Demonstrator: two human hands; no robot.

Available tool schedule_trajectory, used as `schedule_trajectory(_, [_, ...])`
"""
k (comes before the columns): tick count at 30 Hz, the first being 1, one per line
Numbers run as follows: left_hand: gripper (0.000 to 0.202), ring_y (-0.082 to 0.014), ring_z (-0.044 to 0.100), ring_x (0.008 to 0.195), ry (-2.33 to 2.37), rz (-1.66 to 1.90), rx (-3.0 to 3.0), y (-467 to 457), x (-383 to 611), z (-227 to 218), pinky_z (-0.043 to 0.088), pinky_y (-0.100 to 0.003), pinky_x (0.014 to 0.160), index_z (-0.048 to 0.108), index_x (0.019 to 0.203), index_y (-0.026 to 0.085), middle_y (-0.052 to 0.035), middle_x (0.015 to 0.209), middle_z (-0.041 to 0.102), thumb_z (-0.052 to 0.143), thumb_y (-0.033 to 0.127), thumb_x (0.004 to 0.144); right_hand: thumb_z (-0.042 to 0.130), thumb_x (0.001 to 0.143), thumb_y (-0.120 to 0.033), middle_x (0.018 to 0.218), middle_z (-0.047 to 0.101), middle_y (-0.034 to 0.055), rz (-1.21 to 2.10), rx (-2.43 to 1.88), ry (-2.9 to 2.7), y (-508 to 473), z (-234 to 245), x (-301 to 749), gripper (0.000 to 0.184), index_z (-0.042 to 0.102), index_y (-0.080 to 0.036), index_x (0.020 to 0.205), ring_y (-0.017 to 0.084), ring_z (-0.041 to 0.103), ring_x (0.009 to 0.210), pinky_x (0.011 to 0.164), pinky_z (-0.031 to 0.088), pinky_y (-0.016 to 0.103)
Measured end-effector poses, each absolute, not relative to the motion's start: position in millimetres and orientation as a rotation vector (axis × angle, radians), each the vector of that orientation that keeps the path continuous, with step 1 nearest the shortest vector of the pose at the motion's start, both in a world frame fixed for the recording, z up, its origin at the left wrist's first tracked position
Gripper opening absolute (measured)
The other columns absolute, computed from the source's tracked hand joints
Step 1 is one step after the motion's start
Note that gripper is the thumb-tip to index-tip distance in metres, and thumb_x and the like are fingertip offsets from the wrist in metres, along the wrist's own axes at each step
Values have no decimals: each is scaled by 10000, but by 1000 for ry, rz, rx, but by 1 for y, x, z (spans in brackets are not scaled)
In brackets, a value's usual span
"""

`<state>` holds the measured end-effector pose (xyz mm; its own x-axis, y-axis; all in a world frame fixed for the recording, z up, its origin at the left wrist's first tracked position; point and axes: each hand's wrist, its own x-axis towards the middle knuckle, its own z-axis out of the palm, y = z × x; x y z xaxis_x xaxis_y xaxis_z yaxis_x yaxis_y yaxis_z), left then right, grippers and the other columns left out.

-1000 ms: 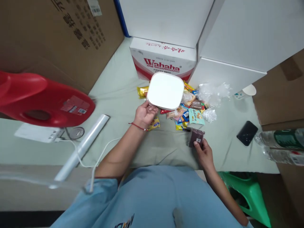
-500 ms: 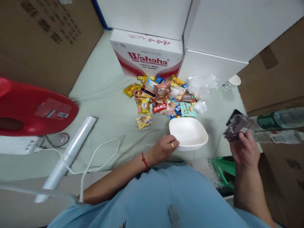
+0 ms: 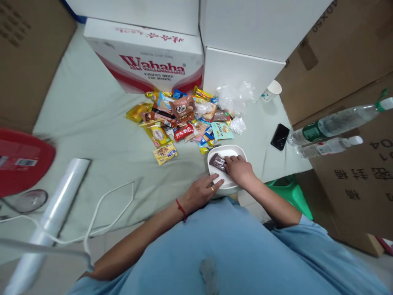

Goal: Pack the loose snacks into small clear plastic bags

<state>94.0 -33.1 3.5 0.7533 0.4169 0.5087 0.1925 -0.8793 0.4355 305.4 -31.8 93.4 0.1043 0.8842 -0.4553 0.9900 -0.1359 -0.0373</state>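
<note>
A white rounded-square dish point(image 3: 242, 152) sits near the front edge of the cloth-covered table. My left hand point(image 3: 199, 192), with a ring and a red string bracelet, is at its near left rim, fingertips over the edge. My right hand point(image 3: 241, 170) reaches into the dish with fingers bent on a dark brown snack packet point(image 3: 217, 162), which lies at the dish's left side. Just behind the dish is a pile of wrapped snacks, among them a brown wafer packet point(image 3: 183, 108), a red packet point(image 3: 184, 131), a mint-green packet point(image 3: 222, 130) and a yellow cookie packet point(image 3: 166, 153).
Clear crumpled plastic point(image 3: 236, 96) lies right of the pile, near a paper cup point(image 3: 271, 91). A phone point(image 3: 280, 137) and two bottles, one with a green label point(image 3: 313, 131), are at the right. A film roll point(image 3: 58, 209) and white cable point(image 3: 107, 192) lie left. A Wahaha carton point(image 3: 150, 67) stands behind.
My right hand has brought the brown packet from beside the bottles at the right into the dish, uncovering the phone. My left hand stays at the dish's rim. The view has shifted right.
</note>
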Motion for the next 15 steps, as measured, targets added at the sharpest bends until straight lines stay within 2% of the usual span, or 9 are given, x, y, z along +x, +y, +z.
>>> schedule_trajectory(3, [427,-249,650,1209,565,927,2477,-34,93,10,588,-384,984,589,1451,201,-186,1440,603,579,229,1026,380,1108,-416,1509,596,139,-341,2303,1934,-43,97,311,432,674,-240,1371,328,517,1350,848,567,388])
schedule_trajectory(6, [452,-244,657,1187,638,939,2394,-31,85,13,614,-369,934,580,1459,213,-182,1450,590,602,221,1007,419,1089,-437,1576,514,171,-172,2607,1867,-51,94,329,508,555,-228,1531,341,536,1340,858,559,399])
schedule_trajectory(7, [445,-236,664,1153,672,943,2378,-29,80,12,619,-363,912,584,1450,217,-178,1436,596,599,210,1005,452,1071,-439,1533,545,196,-203,2662,1801,-53,90,337,543,528,-208,1556,350,577,1288,848,554,402])
schedule_trajectory(9, [401,-224,670,1092,771,952,2349,-26,66,7,620,-361,893,611,1404,219,-168,1385,617,589,193,1005,487,1037,-415,1327,675,208,-419,2663,1680,-58,81,356,532,582,-169,1499,343,662,1121,827,537,395])
schedule_trajectory(12, [310,-245,659,1136,947,957,2330,-23,38,-5,612,-380,920,665,1300,215,-151,1316,635,573,182,1006,460,999,-356,1027,762,140,-748,2658,1673,-73,69,392,409,719,-165,1250,288,697,943,834,515,361])
schedule_trajectory(15, [235,-245,658,1120,1067,943,2367,-25,12,-13,604,-382,924,689,1207,202,-133,1246,650,574,177,1003,488,925,-396,946,764,99,-816,2908,1712,-89,66,437,376,739,-163,1079,249,677,855,794,514,338])
